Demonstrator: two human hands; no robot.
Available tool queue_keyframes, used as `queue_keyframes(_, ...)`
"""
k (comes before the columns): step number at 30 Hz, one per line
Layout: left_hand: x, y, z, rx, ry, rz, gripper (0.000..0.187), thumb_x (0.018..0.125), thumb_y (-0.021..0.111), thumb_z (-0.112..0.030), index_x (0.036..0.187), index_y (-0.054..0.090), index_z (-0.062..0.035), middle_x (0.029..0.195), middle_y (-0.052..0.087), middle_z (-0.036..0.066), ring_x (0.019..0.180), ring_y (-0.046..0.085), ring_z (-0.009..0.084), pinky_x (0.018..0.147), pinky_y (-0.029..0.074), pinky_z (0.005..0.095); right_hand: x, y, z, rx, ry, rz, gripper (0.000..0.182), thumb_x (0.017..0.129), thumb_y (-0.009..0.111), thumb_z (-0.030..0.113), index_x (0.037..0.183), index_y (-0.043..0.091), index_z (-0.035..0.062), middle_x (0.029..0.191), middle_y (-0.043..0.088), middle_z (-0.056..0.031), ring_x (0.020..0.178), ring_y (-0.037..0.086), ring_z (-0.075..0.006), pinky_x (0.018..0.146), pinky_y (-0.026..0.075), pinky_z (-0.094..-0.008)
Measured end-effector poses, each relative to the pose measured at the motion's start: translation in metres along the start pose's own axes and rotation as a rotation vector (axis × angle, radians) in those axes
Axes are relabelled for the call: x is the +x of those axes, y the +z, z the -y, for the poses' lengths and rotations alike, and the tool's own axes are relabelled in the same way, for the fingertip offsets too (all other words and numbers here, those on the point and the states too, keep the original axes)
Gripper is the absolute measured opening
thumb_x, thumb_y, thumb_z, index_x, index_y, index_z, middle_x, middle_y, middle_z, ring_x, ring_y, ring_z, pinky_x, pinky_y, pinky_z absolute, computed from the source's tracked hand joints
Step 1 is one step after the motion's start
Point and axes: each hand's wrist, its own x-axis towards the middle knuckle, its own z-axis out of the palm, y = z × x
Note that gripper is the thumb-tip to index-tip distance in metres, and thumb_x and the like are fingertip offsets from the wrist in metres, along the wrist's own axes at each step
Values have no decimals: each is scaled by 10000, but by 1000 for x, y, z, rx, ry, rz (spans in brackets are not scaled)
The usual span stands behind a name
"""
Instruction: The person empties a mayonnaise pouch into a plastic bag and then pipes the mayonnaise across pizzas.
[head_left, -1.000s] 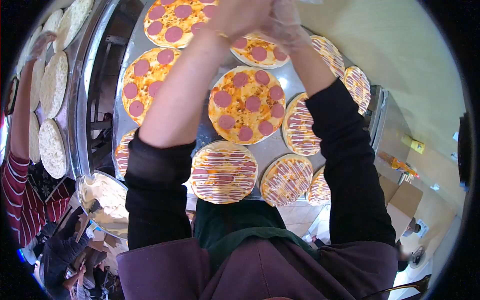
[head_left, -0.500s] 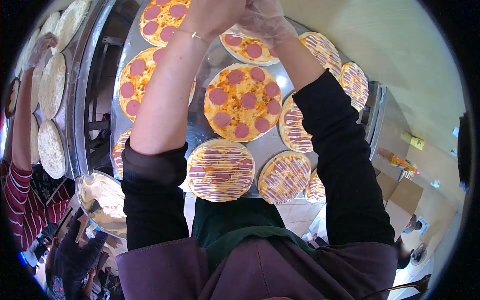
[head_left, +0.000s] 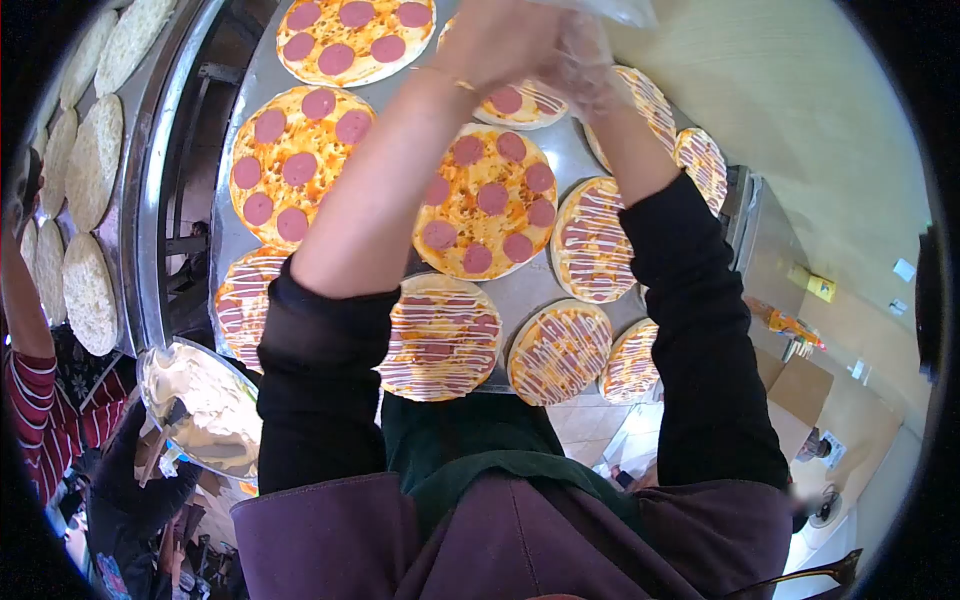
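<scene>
At the top edge, my left hand [head_left: 505, 45] and my right hand [head_left: 583, 65], in a clear plastic glove, are closed together around a whitish plastic bag [head_left: 628, 10]. Blur and overlap hide part of the fingers. Just below them lies a partly covered pizza [head_left: 520, 108] with sausage slices and some white stripes. Nearer to me sits a pizza [head_left: 490, 200] with sausage slices, cheese and no stripes. My left forearm passes over another unstriped pizza [head_left: 290, 165]. Several pizzas striped with white sauce [head_left: 440, 340] line the near and right sides of the metal table [head_left: 405, 262].
Another unstriped pizza [head_left: 355, 40] lies at the far left. Beyond a gap, a second metal table [head_left: 140, 190] holds several plain bases [head_left: 92, 290]. A bowl of pale cream [head_left: 205, 400] stands at lower left, near a person in a striped sleeve [head_left: 30, 400]. A wall [head_left: 800, 110] rises at right.
My hands have moved a little to the right, with the bag now showing beyond them. The other person's gloved hand has drawn back from the bases on the left table.
</scene>
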Motion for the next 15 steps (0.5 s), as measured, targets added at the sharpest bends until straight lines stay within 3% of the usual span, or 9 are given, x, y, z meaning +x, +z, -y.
queue_keyframes(4,-7,-35,-8,-17,-169,23,173,904,541,-56,966,692,1,1003,692,176,937,664,350,822,516,389,-3,6,3,14,16,-19,569,829,842,160,1331,581,105,1315,565,-72,1255,520,-231,1087,422,-390)
queue_keyframes(6,-14,-37,-2,370,-62,12,159,896,554,-53,954,690,3,995,688,172,931,662,349,826,521,391,-10,9,9,169,142,-32,538,830,839,162,1307,598,104,1309,572,-78,1254,524,-241,1082,424,-396)
queue_keyframes(7,-13,-33,1,371,-63,5,159,896,554,-53,954,690,3,995,688,172,931,662,349,826,521,391,-12,10,12,243,204,-34,523,830,838,163,1295,606,104,1306,575,-82,1253,525,-246,1080,424,-399)
queue_keyframes(9,-9,-10,7,231,233,-20,154,902,561,-67,951,691,-2,998,689,179,939,658,362,849,524,408,-10,9,13,312,268,-23,508,831,837,164,1283,614,104,1303,578,-85,1253,527,-251,1077,425,-402)
queue_keyframes(10,-12,7,8,230,230,-31,154,902,561,-67,951,691,-2,998,689,179,939,658,362,849,524,408,-10,8,14,294,257,-11,505,831,836,164,1281,615,105,1301,580,-87,1254,526,-253,1077,425,-403)
queue_keyframes(12,-16,32,-1,-65,-135,-61,162,905,555,-70,961,693,-6,999,689,185,950,657,370,860,522,410,-10,7,15,257,235,4,501,831,834,166,1278,617,106,1297,582,-91,1257,525,-255,1077,424,-405)
queue_keyframes(13,-16,34,-6,-69,-135,-66,162,905,555,-70,961,693,-6,999,689,185,950,657,370,860,522,410,-10,5,15,238,225,9,499,831,834,167,1276,618,106,1295,584,-93,1258,524,-257,1077,424,-406)
queue_keyframes(15,-15,36,-19,-229,-528,-94,163,907,544,-61,937,694,-2,996,693,176,949,665,346,848,524,396,-12,2,16,203,203,12,494,830,832,169,1273,620,108,1291,586,-97,1261,523,-260,1076,423,-407)
